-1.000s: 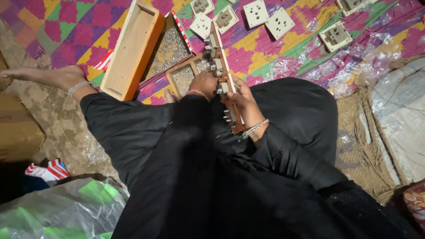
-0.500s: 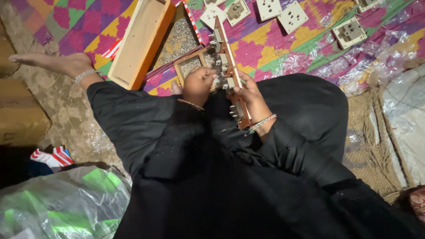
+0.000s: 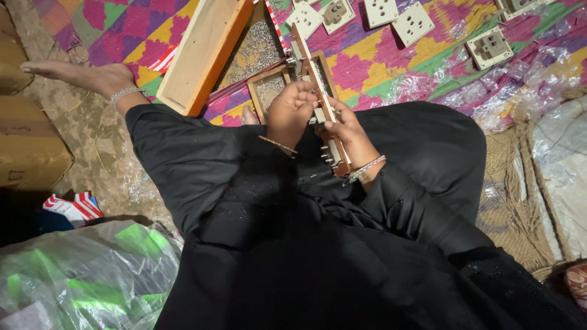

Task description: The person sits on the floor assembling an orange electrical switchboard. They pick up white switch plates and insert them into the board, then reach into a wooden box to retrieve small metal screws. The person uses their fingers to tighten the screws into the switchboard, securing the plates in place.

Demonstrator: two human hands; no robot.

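Wooden strip (image 3: 318, 91) sits clamped in my right hand (image 3: 350, 131); beside it, left hand (image 3: 292, 113) pinches, so I steady it.

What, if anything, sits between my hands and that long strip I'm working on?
Nothing visible. The left hand rests on top of the strip near its middle, and the right hand holds it from the side lower down. Both touch it directly.

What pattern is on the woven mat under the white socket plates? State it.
The woven mat shows a bright zigzag patchwork of pink, purple, yellow, green and orange, seen in the head view.
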